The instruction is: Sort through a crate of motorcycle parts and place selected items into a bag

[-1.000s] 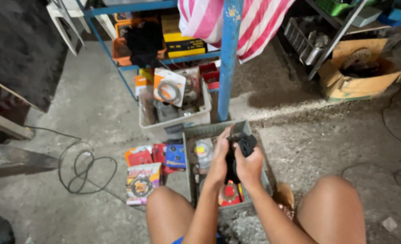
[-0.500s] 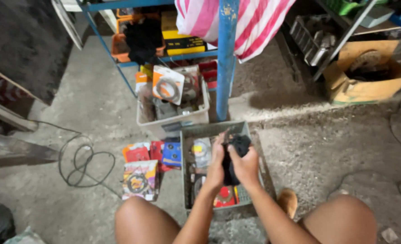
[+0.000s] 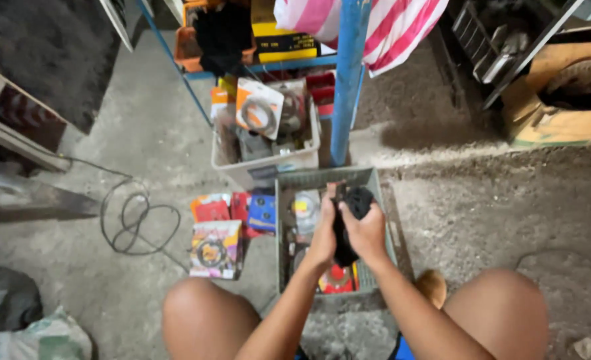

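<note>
Below, seemingly gritty concrete floor (image 3: pixel 482 207), crate (image 3: pixel 382 193)

A workshop storeroom: concrete floor (image 3: pixel 142 147), blue metal shelving (image 3: pixel 346 80), crates of packaged parts (image 3: pixel 265 127).

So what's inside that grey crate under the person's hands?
Inside the grey crate lie a clear round packet and a red packaged item. Both hands, left and right, hold a black object above it, hiding the middle.

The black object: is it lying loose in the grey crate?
No, both hands, left and right, hold the black object above the grey crate.
</note>
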